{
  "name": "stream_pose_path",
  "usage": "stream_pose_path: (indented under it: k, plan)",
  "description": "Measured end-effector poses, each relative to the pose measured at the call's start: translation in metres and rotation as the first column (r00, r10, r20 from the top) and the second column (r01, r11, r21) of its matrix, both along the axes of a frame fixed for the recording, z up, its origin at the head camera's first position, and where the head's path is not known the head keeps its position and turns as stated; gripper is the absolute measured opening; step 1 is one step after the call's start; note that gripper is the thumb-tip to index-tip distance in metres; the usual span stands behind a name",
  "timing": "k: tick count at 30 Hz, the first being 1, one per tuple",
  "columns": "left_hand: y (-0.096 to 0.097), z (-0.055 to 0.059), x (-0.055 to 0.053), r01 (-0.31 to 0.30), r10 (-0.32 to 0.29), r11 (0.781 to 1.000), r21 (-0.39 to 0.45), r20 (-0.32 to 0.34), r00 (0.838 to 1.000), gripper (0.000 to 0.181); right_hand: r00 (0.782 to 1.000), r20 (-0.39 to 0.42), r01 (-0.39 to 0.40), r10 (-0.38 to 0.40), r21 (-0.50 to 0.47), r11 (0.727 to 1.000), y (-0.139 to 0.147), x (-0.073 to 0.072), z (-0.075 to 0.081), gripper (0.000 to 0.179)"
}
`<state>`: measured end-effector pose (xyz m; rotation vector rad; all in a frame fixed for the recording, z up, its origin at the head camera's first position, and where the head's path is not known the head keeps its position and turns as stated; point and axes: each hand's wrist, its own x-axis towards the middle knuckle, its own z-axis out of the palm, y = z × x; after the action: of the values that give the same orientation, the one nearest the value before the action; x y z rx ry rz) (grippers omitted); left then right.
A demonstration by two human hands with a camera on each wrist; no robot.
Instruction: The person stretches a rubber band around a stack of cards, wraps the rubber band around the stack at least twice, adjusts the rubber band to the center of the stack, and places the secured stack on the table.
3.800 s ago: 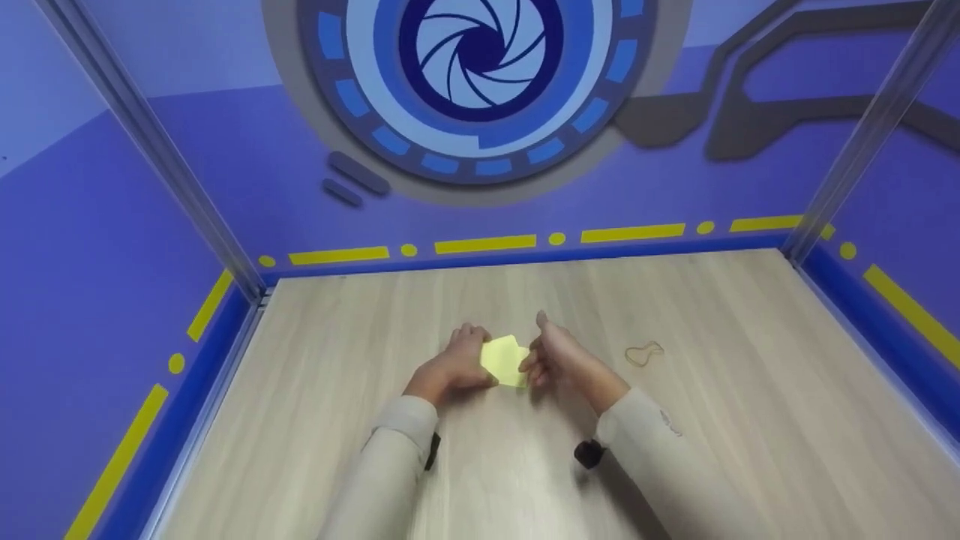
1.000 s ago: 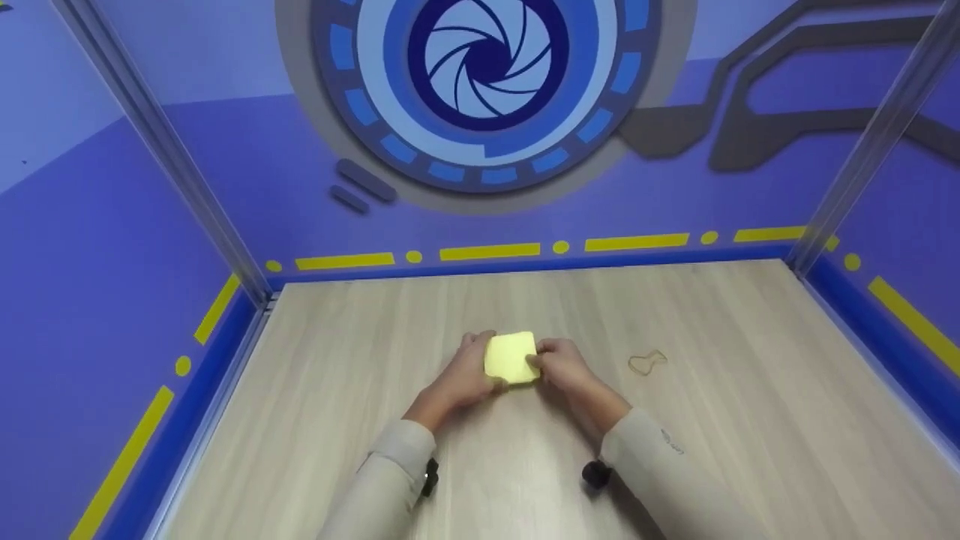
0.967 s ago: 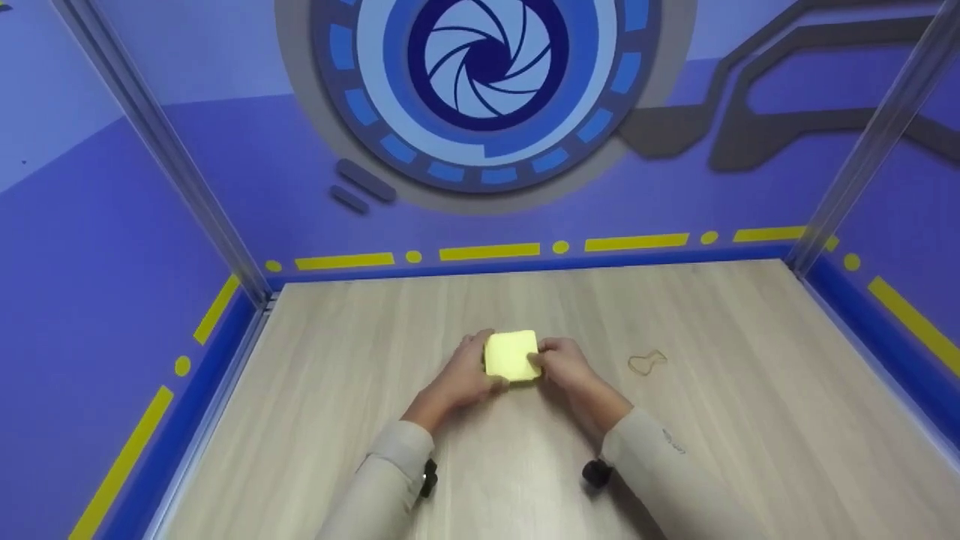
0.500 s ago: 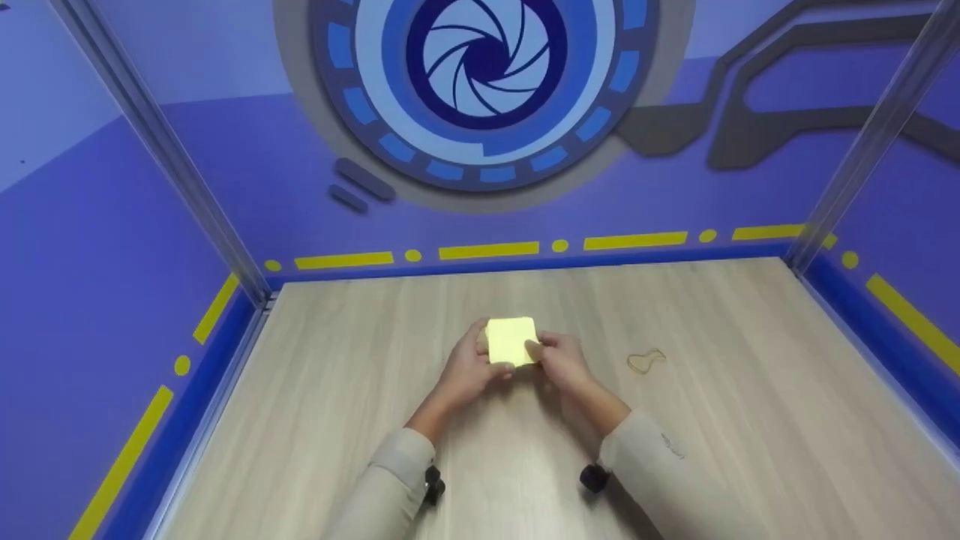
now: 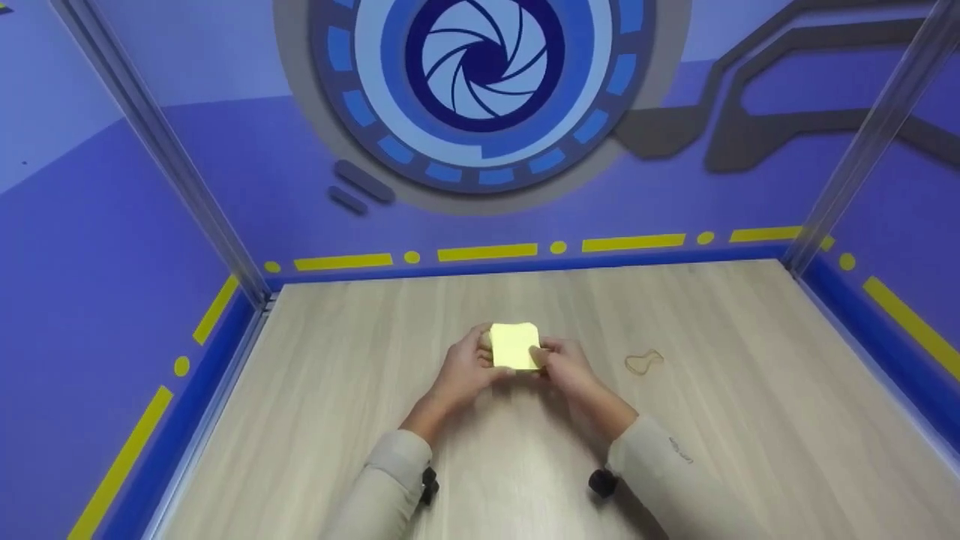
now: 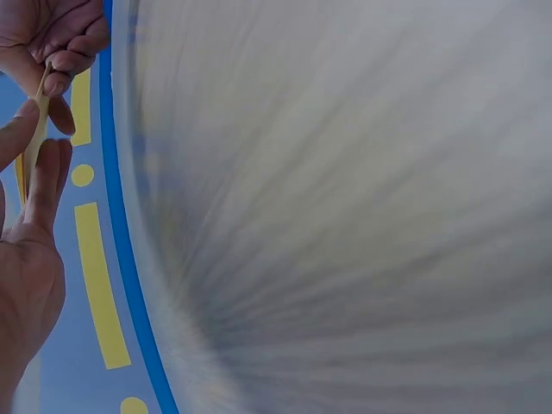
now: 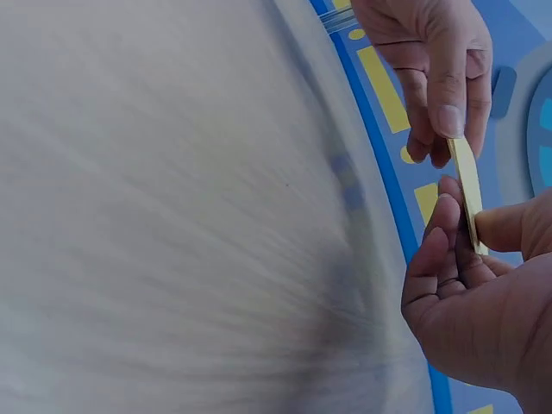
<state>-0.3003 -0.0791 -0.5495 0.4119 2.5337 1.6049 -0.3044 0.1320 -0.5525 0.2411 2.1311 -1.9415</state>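
A small square stack of pale yellow paper notes is held a little above the table, between both hands. My left hand grips its left side, thumb along the near edge and fingers behind. My right hand pinches the right side, with its thumb on the face towards me. Seen edge-on in the right wrist view, the stack is thin and slightly bowed; the left hand holds its upper end and the right hand its lower end. The left wrist view shows only part of both hands.
A thin tan rubber band lies loose on the wood-grain table, right of the right hand. Blue printed panels with metal corner posts wall in the back and both sides.
Earlier the sheets stuck out unevenly, with the right hand's fingers spread beside them. Now the stack looks nearly square and the right thumb lies on its face. The rubber band has stayed put.
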Motion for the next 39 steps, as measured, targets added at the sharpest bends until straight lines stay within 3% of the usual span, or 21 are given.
stream_pose_path:
  k: [6, 11, 14, 17, 20, 24, 30, 39]
  plan:
    - [-0.001, 0.004, 0.0, 0.036, -0.035, 0.998, -0.044, 0.012, 0.999, 0.099, 1.0, 0.011, -0.009, 0.009, -0.019, 1.0, 0.002, -0.001, 0.002, 0.025]
    - [-0.004, 0.006, -0.002, 0.058, -0.057, 0.998, -0.017, 0.028, 0.998, 0.097, 0.995, -0.09, -0.04, 0.043, 0.043, 0.998, 0.005, 0.003, 0.001, 0.033]
    - [-0.007, 0.004, -0.003, 0.056, -0.057, 0.998, 0.019, 0.045, 0.997, 0.096, 0.985, -0.163, -0.05, 0.05, 0.002, 0.999, 0.007, 0.004, -0.002, 0.051]
    - [-0.008, 0.001, -0.003, 0.055, -0.058, 0.997, 0.048, 0.061, 0.997, 0.095, 0.97, -0.213, -0.138, 0.117, -0.084, 0.987, 0.01, 0.002, -0.004, 0.07]
    - [-0.01, 0.0, -0.003, 0.052, -0.056, 0.997, 0.058, 0.064, 0.996, 0.094, 0.939, -0.246, -0.276, 0.24, -0.125, 0.953, 0.014, 0.0, -0.006, 0.083]
    - [-0.012, 0.0, -0.002, 0.065, -0.069, 0.996, 0.063, 0.063, 0.996, 0.092, 0.896, -0.278, -0.373, 0.345, -0.052, 0.926, 0.02, -0.002, -0.007, 0.087]
    - [-0.018, 0.003, -0.003, 0.121, -0.13, 0.985, 0.124, 0.063, 0.989, 0.087, 0.879, -0.309, -0.349, 0.364, 0.105, 0.931, 0.024, 0.001, -0.008, 0.084]
    - [-0.02, 0.002, -0.007, 0.173, -0.193, 0.965, 0.195, 0.09, 0.977, 0.088, 0.885, -0.286, -0.361, 0.367, 0.074, 0.929, 0.024, 0.003, -0.003, 0.092]
